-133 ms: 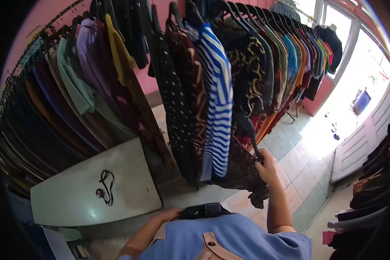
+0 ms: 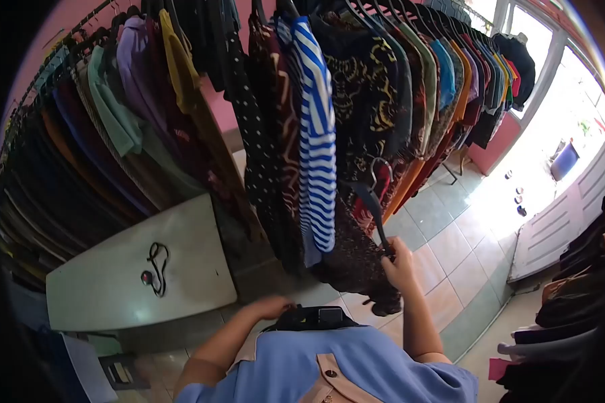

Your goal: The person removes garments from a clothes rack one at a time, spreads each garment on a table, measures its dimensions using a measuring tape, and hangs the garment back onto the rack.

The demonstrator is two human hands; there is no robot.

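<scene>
My right hand (image 2: pixel 399 266) is closed on one end of a black hanger (image 2: pixel 372 208), whose metal hook points up. A dark, speckled lacy garment (image 2: pixel 356 258) hangs beside and below the hanger. Just left of it a blue and white striped garment (image 2: pixel 318 148) hangs on the rack, next to a black polka-dot one (image 2: pixel 254 127). Near my waist, my left hand (image 2: pixel 273 307) is beside a black pouch (image 2: pixel 316 318); its fingers are blurred and partly hidden.
A pale table (image 2: pixel 134 275) holds a corded black item (image 2: pixel 156 270) at the left. Crowded clothing racks line the left and back. Tiled floor (image 2: pixel 444 242) leads to an open door (image 2: pixel 551 221) at the right, beside more dark clothes (image 2: pixel 571 309).
My left hand has risen slightly and moved right. The hanger, the lacy garment and my right hand sit a little further left in view, as the view has shifted slightly.
</scene>
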